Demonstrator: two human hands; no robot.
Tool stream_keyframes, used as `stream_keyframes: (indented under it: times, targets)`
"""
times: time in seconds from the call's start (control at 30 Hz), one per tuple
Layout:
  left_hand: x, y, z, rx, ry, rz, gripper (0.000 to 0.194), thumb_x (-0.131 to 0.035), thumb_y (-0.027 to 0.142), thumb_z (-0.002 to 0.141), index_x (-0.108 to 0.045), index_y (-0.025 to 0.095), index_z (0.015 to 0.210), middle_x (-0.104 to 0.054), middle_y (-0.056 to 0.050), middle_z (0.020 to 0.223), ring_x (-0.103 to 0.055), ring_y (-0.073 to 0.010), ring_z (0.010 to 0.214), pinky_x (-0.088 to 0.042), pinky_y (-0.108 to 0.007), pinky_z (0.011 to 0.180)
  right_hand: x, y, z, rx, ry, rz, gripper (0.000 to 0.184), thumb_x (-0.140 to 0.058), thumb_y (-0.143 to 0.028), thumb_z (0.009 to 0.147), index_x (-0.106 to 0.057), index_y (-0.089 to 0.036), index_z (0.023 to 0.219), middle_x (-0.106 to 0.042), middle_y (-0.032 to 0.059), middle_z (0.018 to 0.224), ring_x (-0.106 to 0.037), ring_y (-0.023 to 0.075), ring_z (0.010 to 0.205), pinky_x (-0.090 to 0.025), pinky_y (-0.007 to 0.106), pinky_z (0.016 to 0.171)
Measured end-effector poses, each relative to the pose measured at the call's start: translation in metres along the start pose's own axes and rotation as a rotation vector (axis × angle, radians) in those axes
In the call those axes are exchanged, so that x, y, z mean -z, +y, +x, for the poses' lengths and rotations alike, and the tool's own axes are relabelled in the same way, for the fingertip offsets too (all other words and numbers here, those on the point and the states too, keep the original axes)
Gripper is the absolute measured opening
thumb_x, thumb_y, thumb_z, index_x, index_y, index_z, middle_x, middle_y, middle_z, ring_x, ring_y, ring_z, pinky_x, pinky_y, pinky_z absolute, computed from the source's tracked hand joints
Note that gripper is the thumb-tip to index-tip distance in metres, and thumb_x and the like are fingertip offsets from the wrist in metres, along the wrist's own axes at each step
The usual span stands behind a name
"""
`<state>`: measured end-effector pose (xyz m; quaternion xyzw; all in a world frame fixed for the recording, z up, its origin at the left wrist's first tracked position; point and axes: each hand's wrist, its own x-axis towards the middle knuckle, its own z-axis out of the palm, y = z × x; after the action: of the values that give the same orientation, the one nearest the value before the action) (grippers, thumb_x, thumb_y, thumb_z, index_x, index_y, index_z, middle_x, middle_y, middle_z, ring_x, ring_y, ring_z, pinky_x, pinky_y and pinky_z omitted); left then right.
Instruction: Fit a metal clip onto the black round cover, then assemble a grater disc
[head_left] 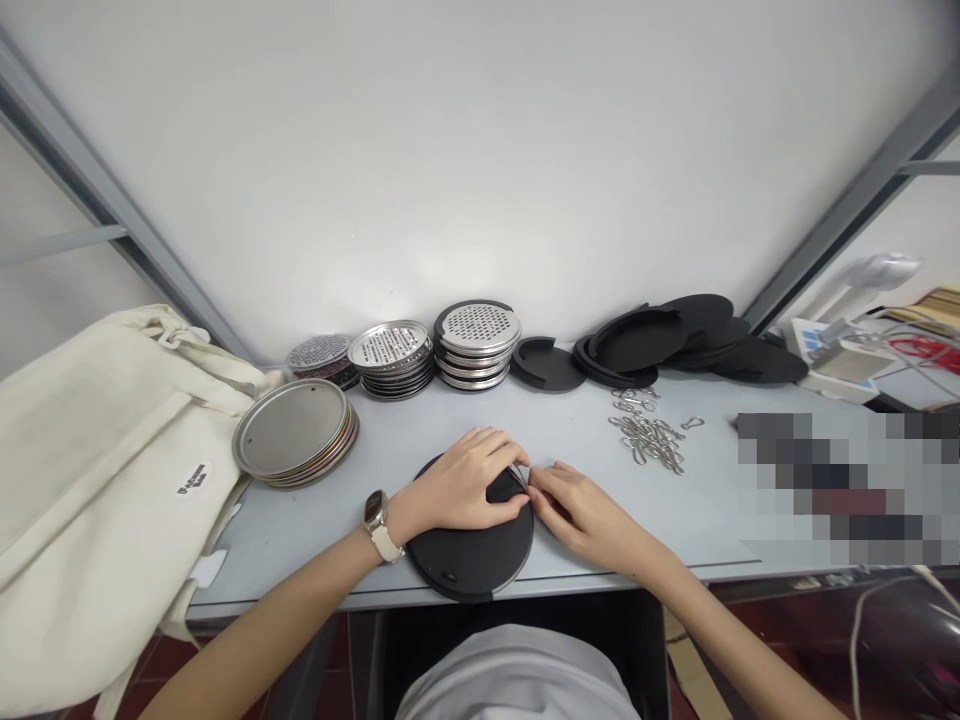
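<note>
A black disc [469, 560] lies on the counter [394, 430] beneath the left hand [469, 487], whose grip I cannot tell. At the disc's right edge, the right hand [581, 510] has its fingers pinched together on a metal clip [518, 477].

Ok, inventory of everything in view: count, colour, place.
table: 1, pale grey-blue, centre
bag: 1, cream, far left
plate stack: 1, grey on top, front left
grater stacks: 3, silvery tops, back left to centre
open-rimmed holder: 1, black, right of grater stacks
disc pile: uncountable, black, back right
metal clips: many, silvery, right of centre
worked disc: 1, black, front centre
metal piece: 1, silvery, at worked disc's edge
equipment: count unclear, white and blue, right
cables: several, red and white, right
frame posts: 2, grey, either side
wall: 1, white, behind
pixelated patch: contents unreadable, right
watch: 1, cream strap, left wrist
garment: 1, pale grey, bottom centre
left hand: 1, bare, on worked disc
right hand: 1, bare, beside it
</note>
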<state>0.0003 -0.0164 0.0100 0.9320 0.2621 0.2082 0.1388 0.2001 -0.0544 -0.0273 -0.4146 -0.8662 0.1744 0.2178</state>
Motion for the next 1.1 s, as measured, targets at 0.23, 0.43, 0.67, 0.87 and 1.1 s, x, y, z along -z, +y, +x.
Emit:
stream_keyframes:
  times: [0.23,0.43,0.67,0.87,1.1]
  targets:
    - [0.001,-0.004,0.0,0.058,-0.021,-0.195,0.016,-0.062,0.023,0.081,-0.054,0.019,0.094,-0.06,-0.002,0.093,-0.055,-0.0165,0.092,-0.043,-0.029,0.087,0.001,0.0,0.0,0.007,-0.003,0.017,0.018,-0.033,-0.018,0.096,-0.046,-0.021,0.083,-0.057,0.0005,0.073,-0.047,0.0158,0.062,-0.039,0.034,0.076]
    - [0.001,-0.004,-0.001,0.101,-0.019,-0.282,0.021,-0.064,0.024,0.08,-0.056,0.019,0.099,-0.057,-0.003,0.095,-0.055,-0.0163,0.09,-0.045,-0.029,0.083,0.0,0.001,0.0,-0.004,-0.007,0.009,0.02,-0.033,-0.019,0.096,-0.045,-0.021,0.08,-0.055,0.0001,0.07,-0.047,0.0159,0.062,-0.039,0.034,0.076]
    - [0.0,-0.004,-0.001,0.114,-0.014,-0.317,0.019,-0.065,0.023,0.079,-0.058,0.019,0.097,-0.056,-0.003,0.096,-0.055,-0.0151,0.087,-0.046,-0.028,0.081,-0.001,0.0,-0.001,0.008,0.015,-0.004,0.023,-0.035,-0.02,0.096,-0.046,-0.02,0.076,-0.055,0.0009,0.067,-0.044,0.0159,0.06,-0.04,0.034,0.071]
    - [-0.002,-0.007,-0.001,0.121,-0.008,-0.438,0.03,-0.067,0.022,0.077,-0.055,0.019,0.104,-0.06,-0.005,0.102,-0.058,-0.0149,0.089,-0.049,-0.029,0.082,0.001,-0.002,0.0,0.021,0.019,0.008,0.023,-0.035,-0.018,0.096,-0.045,-0.021,0.075,-0.052,-0.0009,0.066,-0.044,0.0154,0.059,-0.04,0.033,0.071]
    - [-0.005,-0.011,0.0,0.17,-0.058,-0.561,0.037,-0.07,0.022,0.075,-0.054,0.019,0.109,-0.064,-0.004,0.1,-0.061,-0.0137,0.089,-0.049,-0.027,0.083,0.001,-0.001,0.0,0.015,0.005,0.007,0.024,-0.033,-0.018,0.096,-0.043,-0.021,0.074,-0.048,-0.0024,0.064,-0.042,0.0146,0.058,-0.04,0.032,0.07]
